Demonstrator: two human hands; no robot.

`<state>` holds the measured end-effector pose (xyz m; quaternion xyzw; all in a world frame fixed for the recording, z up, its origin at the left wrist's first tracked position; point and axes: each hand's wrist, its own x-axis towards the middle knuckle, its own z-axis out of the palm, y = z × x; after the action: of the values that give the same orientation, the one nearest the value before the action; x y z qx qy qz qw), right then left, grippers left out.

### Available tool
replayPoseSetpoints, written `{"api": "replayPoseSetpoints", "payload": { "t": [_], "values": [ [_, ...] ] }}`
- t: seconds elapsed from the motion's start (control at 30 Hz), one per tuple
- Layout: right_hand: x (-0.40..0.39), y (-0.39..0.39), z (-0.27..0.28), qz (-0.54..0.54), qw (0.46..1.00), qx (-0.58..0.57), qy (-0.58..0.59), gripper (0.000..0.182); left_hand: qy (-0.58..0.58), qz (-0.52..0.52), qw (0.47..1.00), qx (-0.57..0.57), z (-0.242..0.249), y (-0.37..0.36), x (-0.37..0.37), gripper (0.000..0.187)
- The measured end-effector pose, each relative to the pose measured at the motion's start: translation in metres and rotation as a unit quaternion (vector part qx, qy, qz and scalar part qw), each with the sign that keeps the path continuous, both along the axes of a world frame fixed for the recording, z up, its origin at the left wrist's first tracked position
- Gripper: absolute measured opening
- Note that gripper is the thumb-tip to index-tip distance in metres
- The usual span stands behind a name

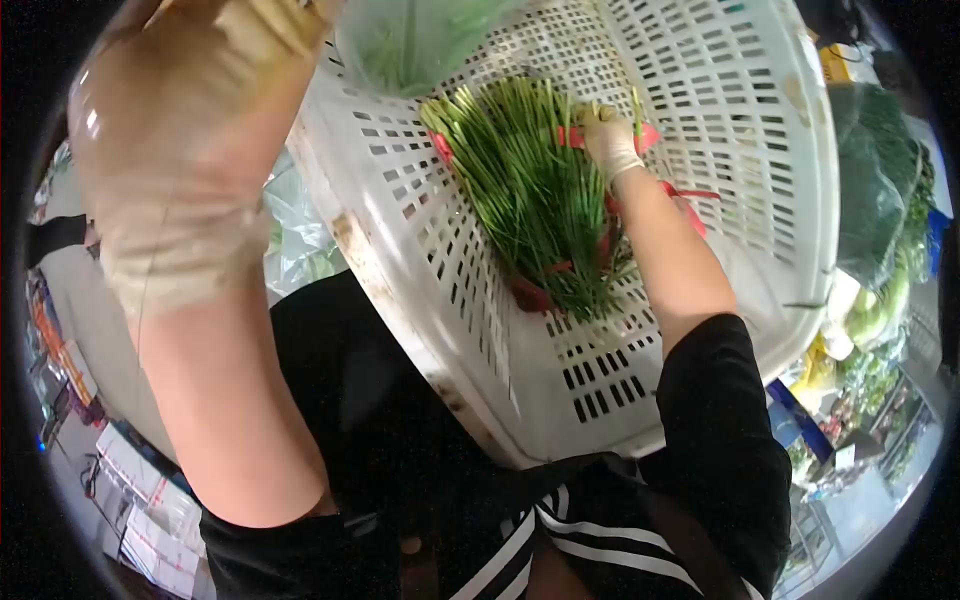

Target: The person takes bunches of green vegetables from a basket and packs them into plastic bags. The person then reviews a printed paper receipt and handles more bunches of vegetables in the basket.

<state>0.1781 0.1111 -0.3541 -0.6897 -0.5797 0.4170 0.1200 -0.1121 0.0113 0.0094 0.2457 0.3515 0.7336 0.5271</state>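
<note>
Both my hands wear pale, thin gloves. My left hand [200, 130] is raised close to the camera at the upper left, fingers curled at the frame's top edge. Beside those fingers hangs a clear plastic bag [420, 45] with green leaves inside; the exact grip is partly out of view. Down in a white slotted plastic basket [345, 240], my right hand [608, 142] is closed on a bundle of chives [535, 170] at its red band [570, 137]. The long green stems lie with pale cut ends upward, and more red bands show among them.
Dark green produce in clear plastic [875, 150] stands right of the basket, with more bagged vegetables [880, 310] below. Another plastic bag of greens [300, 225] lies left of the basket. White boxes [150, 540] sit at the lower left.
</note>
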Motion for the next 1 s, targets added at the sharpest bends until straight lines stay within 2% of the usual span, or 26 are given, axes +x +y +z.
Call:
{"api": "replayPoseSetpoints", "payload": {
  "t": [0.03, 0.07, 0.13, 0.17, 0.2, 0.23, 0.27, 0.37, 0.43, 0.47, 0.53, 0.57, 0.67, 0.7, 0.83, 0.9, 0.93, 1.0],
  "values": [
    [-0.018, 0.006, -0.004, 0.016, 0.997, 0.078, -0.007, 0.027, -0.019, 0.0, 1.0, -0.015, -0.003, 0.001, -0.007, 0.019],
    [-0.024, 0.009, -0.003, 0.005, 0.996, 0.085, 0.009, 0.029, -0.271, -0.056, 0.958, -0.07, -0.011, -0.009, -0.042, 0.027],
    [-0.039, 0.026, -0.027, -0.016, 0.99, 0.086, -0.114, 0.032, -0.502, -0.097, 0.851, -0.12, -0.025, -0.012, -0.053, 0.043],
    [-0.045, 0.027, -0.039, -0.074, 0.989, 0.081, -0.104, 0.035, -0.36, -0.165, 0.918, -0.034, -0.037, -0.014, -0.048, 0.045],
    [-0.054, 0.025, -0.052, -0.082, 0.984, 0.118, -0.103, 0.038, -0.283, -0.177, 0.942, 0.016, -0.041, -0.02, -0.041, 0.045],
    [-0.07, 0.019, -0.048, -0.09, 0.979, 0.153, -0.103, 0.042, -0.256, -0.165, 0.952, 0.026, -0.042, -0.022, -0.037, 0.045],
    [-0.079, 0.015, -0.041, -0.058, 0.996, 0.036, -0.06, 0.063, -0.249, -0.157, 0.955, 0.026, -0.042, -0.023, -0.033, 0.044],
    [-0.119, -0.02, -0.002, 0.044, 0.975, 0.007, -0.22, 0.107, -0.236, -0.143, 0.961, 0.021, -0.043, -0.028, -0.025, 0.043],
    [-0.125, -0.034, -0.005, 0.089, 0.97, 0.038, -0.223, 0.107, -0.231, -0.139, 0.963, 0.017, -0.046, -0.03, -0.022, 0.042],
    [-0.131, -0.034, -0.006, 0.102, 0.958, 0.013, -0.268, 0.1, -0.229, -0.138, 0.963, 0.016, -0.046, -0.03, -0.021, 0.041],
    [-0.133, -0.029, -0.001, 0.118, 0.968, -0.051, -0.216, 0.08, -0.222, -0.139, 0.965, 0.014, -0.043, -0.03, -0.019, 0.04],
    [-0.132, -0.023, 0.003, 0.157, 0.96, -0.106, -0.204, 0.057, -0.218, -0.141, 0.965, 0.013, -0.042, -0.03, -0.019, 0.04],
    [-0.136, -0.017, 0.002, 0.198, 0.95, -0.157, -0.185, 0.048, -0.208, -0.14, 0.968, 0.014, -0.04, -0.032, -0.017, 0.039],
    [-0.135, -0.017, -0.002, 0.214, 0.949, -0.154, -0.169, 0.053, -0.203, -0.138, 0.969, 0.016, -0.038, -0.032, -0.016, 0.038],
    [-0.129, -0.02, -0.009, 0.247, 0.952, -0.149, -0.098, 0.052, -0.178, -0.12, 0.977, 0.016, -0.035, -0.037, -0.014, 0.036],
    [-0.126, -0.019, -0.016, 0.311, 0.932, -0.183, -0.018, 0.058, -0.161, -0.111, 0.981, 0.017, -0.034, -0.038, -0.012, 0.035],
    [-0.127, -0.019, -0.019, 0.34, 0.925, -0.159, -0.061, 0.071, -0.153, -0.107, 0.982, 0.021, -0.032, -0.038, -0.011, 0.035],
    [-0.128, -0.032, -0.027, 0.335, 0.933, -0.118, -0.051, 0.069, -0.134, -0.103, 0.985, 0.027, -0.028, -0.038, -0.007, 0.034]
  ]
}}
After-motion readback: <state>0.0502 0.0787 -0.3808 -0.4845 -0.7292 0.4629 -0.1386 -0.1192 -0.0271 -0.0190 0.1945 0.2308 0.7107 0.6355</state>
